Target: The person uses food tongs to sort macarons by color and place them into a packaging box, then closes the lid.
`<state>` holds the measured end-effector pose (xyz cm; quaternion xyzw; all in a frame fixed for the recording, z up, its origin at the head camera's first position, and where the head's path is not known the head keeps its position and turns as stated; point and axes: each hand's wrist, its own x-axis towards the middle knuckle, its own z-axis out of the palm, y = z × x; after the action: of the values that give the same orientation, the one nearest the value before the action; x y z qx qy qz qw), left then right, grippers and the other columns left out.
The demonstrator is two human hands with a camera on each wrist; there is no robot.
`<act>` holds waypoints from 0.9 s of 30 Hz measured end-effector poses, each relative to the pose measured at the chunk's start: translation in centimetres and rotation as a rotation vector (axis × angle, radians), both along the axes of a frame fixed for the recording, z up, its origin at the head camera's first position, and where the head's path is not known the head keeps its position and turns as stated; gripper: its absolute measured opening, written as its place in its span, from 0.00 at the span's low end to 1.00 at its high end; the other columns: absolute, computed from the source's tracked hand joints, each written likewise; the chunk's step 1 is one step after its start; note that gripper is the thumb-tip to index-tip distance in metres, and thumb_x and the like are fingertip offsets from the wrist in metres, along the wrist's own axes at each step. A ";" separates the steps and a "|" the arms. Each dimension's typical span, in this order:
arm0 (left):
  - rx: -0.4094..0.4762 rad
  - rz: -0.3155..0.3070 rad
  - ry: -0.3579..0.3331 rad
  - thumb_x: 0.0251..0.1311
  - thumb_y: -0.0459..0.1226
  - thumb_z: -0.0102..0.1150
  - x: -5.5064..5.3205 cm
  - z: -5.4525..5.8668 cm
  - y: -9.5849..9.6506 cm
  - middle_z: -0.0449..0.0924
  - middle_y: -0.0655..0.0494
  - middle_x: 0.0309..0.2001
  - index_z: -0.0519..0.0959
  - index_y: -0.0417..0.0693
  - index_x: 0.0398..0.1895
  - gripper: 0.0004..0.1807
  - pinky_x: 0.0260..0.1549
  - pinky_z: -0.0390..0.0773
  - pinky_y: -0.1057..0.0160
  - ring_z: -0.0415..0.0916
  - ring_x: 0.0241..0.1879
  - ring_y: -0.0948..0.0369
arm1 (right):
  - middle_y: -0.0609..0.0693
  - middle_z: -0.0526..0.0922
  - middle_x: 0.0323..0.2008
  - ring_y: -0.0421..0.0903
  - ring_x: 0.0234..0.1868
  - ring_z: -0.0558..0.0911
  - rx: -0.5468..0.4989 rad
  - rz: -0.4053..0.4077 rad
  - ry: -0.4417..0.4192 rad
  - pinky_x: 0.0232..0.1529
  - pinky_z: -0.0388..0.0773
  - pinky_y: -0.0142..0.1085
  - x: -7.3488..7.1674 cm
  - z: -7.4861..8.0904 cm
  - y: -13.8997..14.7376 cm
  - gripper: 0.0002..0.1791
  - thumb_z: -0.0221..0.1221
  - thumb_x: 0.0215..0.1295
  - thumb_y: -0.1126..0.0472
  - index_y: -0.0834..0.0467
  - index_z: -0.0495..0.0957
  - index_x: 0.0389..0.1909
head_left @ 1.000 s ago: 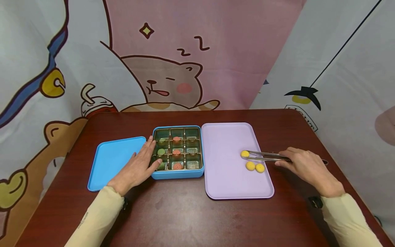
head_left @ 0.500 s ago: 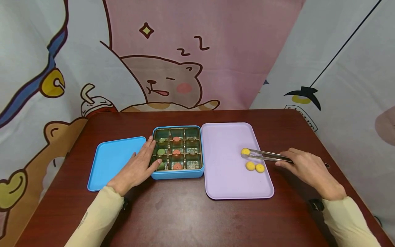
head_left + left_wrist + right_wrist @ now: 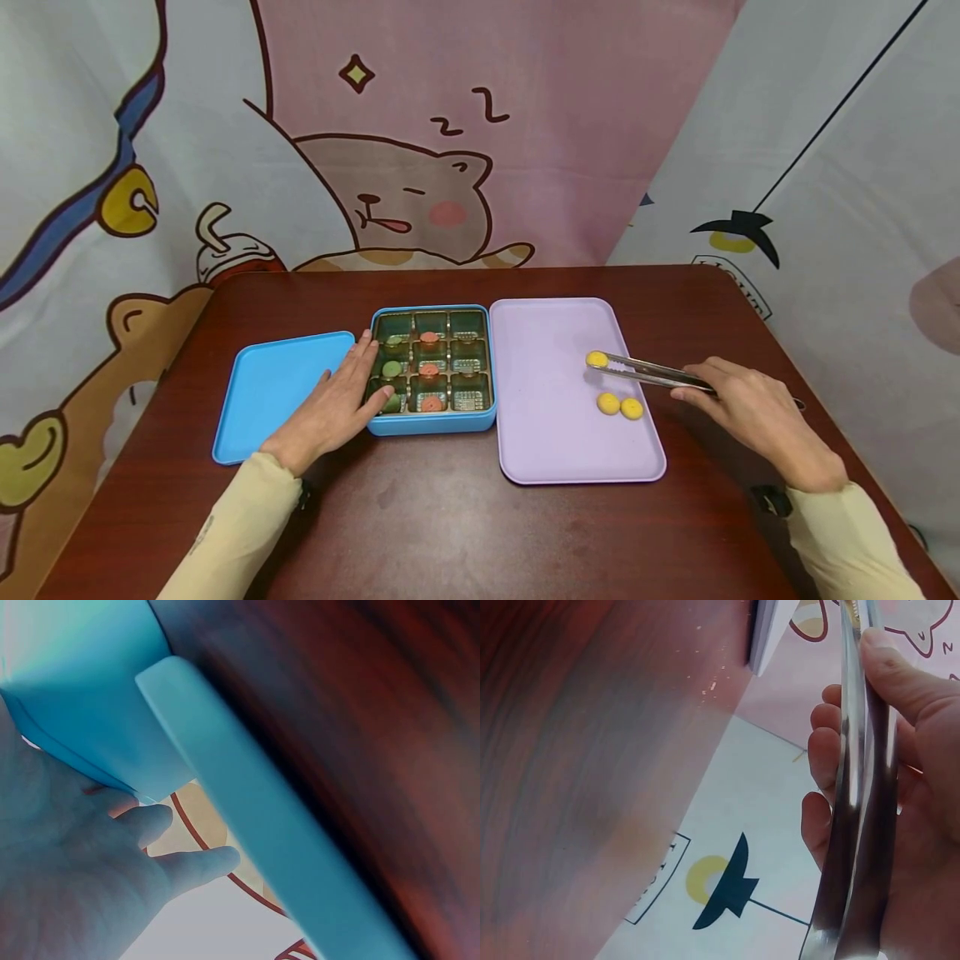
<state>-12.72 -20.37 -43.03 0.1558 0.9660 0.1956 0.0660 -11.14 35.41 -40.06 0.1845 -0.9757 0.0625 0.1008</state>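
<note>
My right hand (image 3: 746, 408) grips metal tongs (image 3: 660, 372), whose tips pinch a small round yellow piece (image 3: 597, 359) above the lilac tray (image 3: 555, 450). Two more yellow pieces (image 3: 619, 406) lie on that tray below the tips. In the right wrist view, thumb and fingers wrap the tongs (image 3: 862, 772) from both sides. My left hand (image 3: 337, 404) rests with straight fingers along the left side of a blue box (image 3: 435, 424). Inside the box, a divided insert holds green pieces (image 3: 392, 369) in its left column and orange pieces (image 3: 429, 370) in its middle column; the right column shows bare compartments.
A blue lid (image 3: 273, 392) lies to the left of the box, partly under my left forearm and hand in the head view. Box and lilac tray stand side by side on the brown table (image 3: 450, 525). Behind the table hangs a printed cloth (image 3: 570, 150).
The tongs have closed on the yellow piece and lifted it slightly off the tray; my right hand has shifted a little to the right. My left hand has stayed put.
</note>
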 end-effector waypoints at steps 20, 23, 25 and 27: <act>-0.002 0.005 -0.002 0.79 0.59 0.42 0.1 0.1 0.0 0.31 0.47 0.85 0.41 0.40 0.84 0.46 0.70 0.47 0.26 0.37 0.82 0.44 | 0.45 0.80 0.33 0.41 0.24 0.72 -0.069 0.024 0.095 0.20 0.68 0.35 0.4 1.5 -1.4 0.22 0.78 0.53 0.54 0.57 0.85 0.47; -0.003 0.007 -0.002 0.79 0.59 0.43 0.1 0.1 0.1 0.31 0.47 0.85 0.42 0.40 0.84 0.46 0.70 0.47 0.26 0.37 0.82 0.44 | 0.44 0.79 0.32 0.40 0.24 0.71 -0.070 0.039 0.120 0.20 0.67 0.35 0.4 1.8 -1.5 0.22 0.78 0.52 0.54 0.56 0.85 0.46; -0.004 0.009 -0.002 0.79 0.59 0.43 0.1 0.1 0.1 0.31 0.48 0.85 0.42 0.40 0.84 0.47 0.70 0.48 0.26 0.37 0.82 0.44 | 0.43 0.78 0.31 0.39 0.24 0.70 -0.067 0.043 0.133 0.20 0.66 0.35 0.4 2.0 -1.7 0.23 0.79 0.51 0.54 0.56 0.85 0.47; -0.003 0.009 -0.002 0.78 0.59 0.43 0.1 0.1 0.1 0.31 0.48 0.85 0.42 0.40 0.84 0.47 0.70 0.48 0.26 0.38 0.82 0.44 | 0.42 0.77 0.31 0.39 0.24 0.69 -0.063 0.043 0.138 0.20 0.64 0.35 0.4 2.3 -1.8 0.23 0.79 0.51 0.54 0.56 0.85 0.47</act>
<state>-12.66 -20.29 -42.95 0.1510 0.9670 0.1944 0.0661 -10.78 33.59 -37.79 0.2059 -0.9597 0.0824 0.1724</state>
